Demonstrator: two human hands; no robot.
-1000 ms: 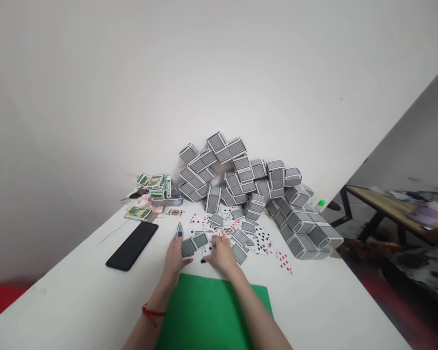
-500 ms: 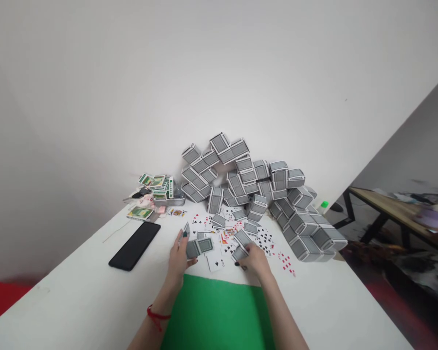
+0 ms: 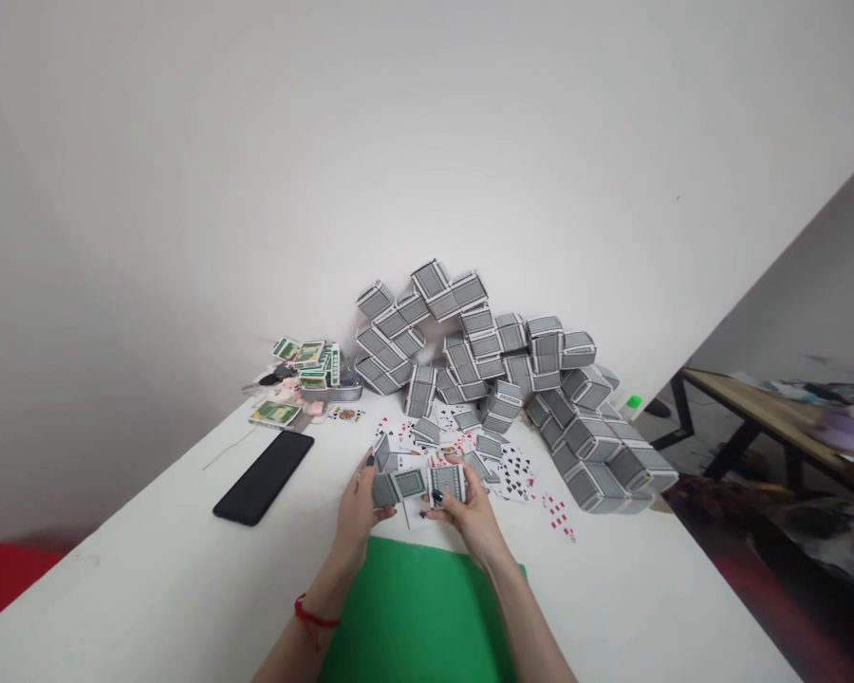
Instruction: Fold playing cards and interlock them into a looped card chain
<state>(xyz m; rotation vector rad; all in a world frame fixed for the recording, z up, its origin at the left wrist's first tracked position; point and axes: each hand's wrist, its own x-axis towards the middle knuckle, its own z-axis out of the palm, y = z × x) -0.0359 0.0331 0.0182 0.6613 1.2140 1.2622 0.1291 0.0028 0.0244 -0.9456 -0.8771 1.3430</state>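
My left hand (image 3: 357, 500) is closed around grey-backed playing cards (image 3: 408, 483) that are folded at angles to one another. In my right hand (image 3: 470, 507) is a single grey-backed playing card (image 3: 447, 482), held between thumb and fingers with its back toward me. This card is close to the right edge of the cards in my left hand; whether they touch I cannot tell. Beneath both hands part of a white card face shows. Loose face-up cards (image 3: 516, 471) lie spread just beyond, with several folded grey-backed cards among them.
Many blocks made of folded cards (image 3: 470, 346) are piled against the wall. A black phone (image 3: 264, 478) lies at left, near green card boxes (image 3: 310, 354). A green sheet (image 3: 419, 607) covers the near table edge. A green-capped object (image 3: 634, 402) stands behind the pile's right end.
My right hand has picked up a card from the pile and brought it left, close to the left hand. My left hand has shifted slightly right with its cards.
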